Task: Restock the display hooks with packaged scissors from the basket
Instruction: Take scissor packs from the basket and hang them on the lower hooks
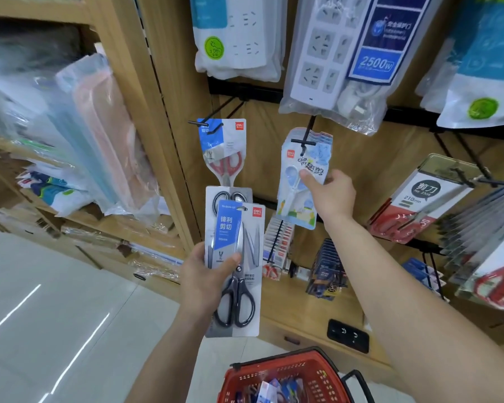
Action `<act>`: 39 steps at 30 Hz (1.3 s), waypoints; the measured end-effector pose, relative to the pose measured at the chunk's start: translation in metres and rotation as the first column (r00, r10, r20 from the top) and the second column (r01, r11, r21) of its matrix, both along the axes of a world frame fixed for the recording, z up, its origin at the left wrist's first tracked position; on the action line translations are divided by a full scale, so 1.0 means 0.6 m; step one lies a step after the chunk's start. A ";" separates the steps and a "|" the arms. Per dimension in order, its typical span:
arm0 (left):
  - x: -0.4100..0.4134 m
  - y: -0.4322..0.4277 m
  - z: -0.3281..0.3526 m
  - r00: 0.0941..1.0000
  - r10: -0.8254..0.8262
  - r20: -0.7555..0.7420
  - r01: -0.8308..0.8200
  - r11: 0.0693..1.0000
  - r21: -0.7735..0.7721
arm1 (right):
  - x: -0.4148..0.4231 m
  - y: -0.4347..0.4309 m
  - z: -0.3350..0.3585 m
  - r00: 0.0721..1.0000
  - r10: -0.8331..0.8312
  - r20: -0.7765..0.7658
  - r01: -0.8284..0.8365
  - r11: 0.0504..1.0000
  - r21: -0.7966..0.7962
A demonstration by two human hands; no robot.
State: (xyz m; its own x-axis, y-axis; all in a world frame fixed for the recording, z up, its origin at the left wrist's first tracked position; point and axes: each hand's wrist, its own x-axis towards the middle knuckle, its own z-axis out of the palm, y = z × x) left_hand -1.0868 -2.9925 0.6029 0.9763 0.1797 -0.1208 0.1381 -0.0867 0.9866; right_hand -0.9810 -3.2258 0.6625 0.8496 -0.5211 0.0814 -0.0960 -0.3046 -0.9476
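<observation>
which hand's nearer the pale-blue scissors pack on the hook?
Right. The right hand pinches the pale-blue scissors pack; the left hand is below-left of it, gripping black-handled scissors packs.

Retail shop, packaged scissors (226, 158) and bagged power strips (332, 53) hung on black display hooks (200, 123) at centre and top, wrapped stock (93, 126) stacked on wooden shelves (160, 91) at left, red basket (274, 366) set below.

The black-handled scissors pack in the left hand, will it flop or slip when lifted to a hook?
Probably stiff: the black-handled scissors pack looks flat though the left hand pinches only one edge. Likely bottom-heavy, since the handles sit low. The shiny plastic front may be slightly slippery.
</observation>
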 end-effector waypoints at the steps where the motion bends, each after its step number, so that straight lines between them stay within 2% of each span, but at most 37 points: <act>1: -0.001 -0.001 0.002 1.000 -0.008 0.003 0.008 1.000 -0.001 | -0.008 -0.002 -0.004 0.999 -0.014 -0.035 0.013 1.000 -0.024; 5: -0.004 -0.008 0.006 0.999 -0.025 0.024 0.026 0.999 -0.037 | -0.088 -0.001 -0.032 0.998 -0.055 -0.031 0.052 0.994 -0.096; 7: -0.005 -0.017 0.009 0.999 -0.025 0.026 0.026 0.998 -0.049 | -0.148 0.017 -0.049 0.990 0.129 -0.060 -0.131 0.991 -0.020; 9: -0.007 -0.031 0.010 0.999 -0.043 0.024 0.045 0.996 -0.075 | -0.203 0.042 -0.069 0.914 0.377 -0.149 -0.364 0.925 0.104; 11: -0.012 -0.047 0.013 0.998 -0.067 0.021 0.069 0.994 -0.086 | -0.240 0.060 -0.090 0.874 0.457 -0.165 -0.436 0.888 0.147; 17: -0.032 -0.072 0.018 0.992 -0.129 0.011 0.129 0.983 -0.132 | -0.265 0.037 -0.107 0.917 0.372 -0.141 -0.347 0.921 0.175; 27: -0.056 -0.091 0.028 0.985 -0.171 0.033 0.173 0.981 -0.092 | -0.301 0.003 -0.100 0.909 0.416 -0.028 -0.370 0.837 0.404; 33: -0.051 -0.095 0.008 0.988 -0.144 0.049 0.143 0.989 0.034 | -0.310 -0.037 -0.111 0.932 0.363 0.001 -0.335 0.861 0.383; 39: -0.060 -0.093 -0.037 0.988 -0.154 -0.025 0.156 0.983 0.098 | -0.325 -0.076 -0.170 0.957 0.288 -0.031 -0.251 0.880 0.404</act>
State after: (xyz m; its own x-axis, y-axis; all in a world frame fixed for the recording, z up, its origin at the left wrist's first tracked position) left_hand -1.1229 -3.0485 0.5805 0.9912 0.0385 -0.1266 0.1318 -0.2058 0.9697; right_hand -1.1762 -3.2713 0.5604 0.9558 -0.2449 -0.1627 -0.1516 0.0637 -0.9864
